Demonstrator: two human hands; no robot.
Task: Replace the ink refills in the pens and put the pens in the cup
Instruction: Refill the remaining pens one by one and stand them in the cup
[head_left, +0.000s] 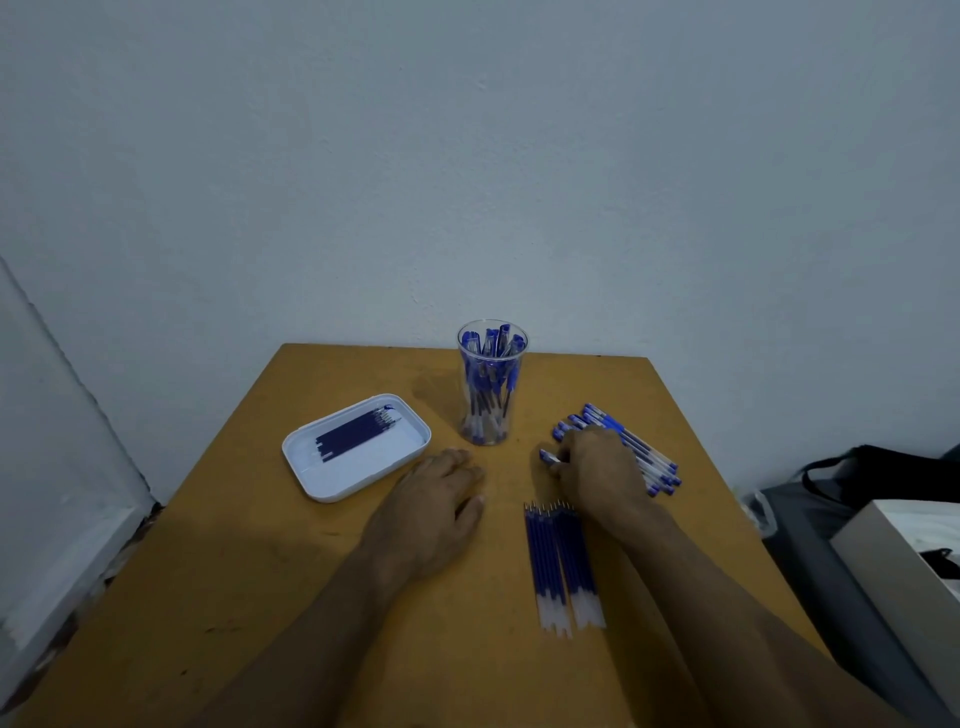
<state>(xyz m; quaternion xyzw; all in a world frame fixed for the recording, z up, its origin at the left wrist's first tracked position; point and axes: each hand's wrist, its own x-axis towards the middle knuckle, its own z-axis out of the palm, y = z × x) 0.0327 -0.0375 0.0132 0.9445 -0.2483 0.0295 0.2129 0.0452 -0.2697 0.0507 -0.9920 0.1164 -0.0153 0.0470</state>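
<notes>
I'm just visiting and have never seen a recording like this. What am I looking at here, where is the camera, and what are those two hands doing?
There is no machine here: a person works with bare hands, and the single picture comes from a camera worn on their head, looking forward and down.

On the wooden table stands a clear cup already holding blue pens. To its left is a white tray with a few dark ink refills lying in it. Near the front lies a neat row of blue refills, and to the right a pile of pens.

The left hand rests flat on the table, holding nothing. The right hand is on the pile, its fingers curled round one pen, seemingly picking it up to change its refill.
</notes>
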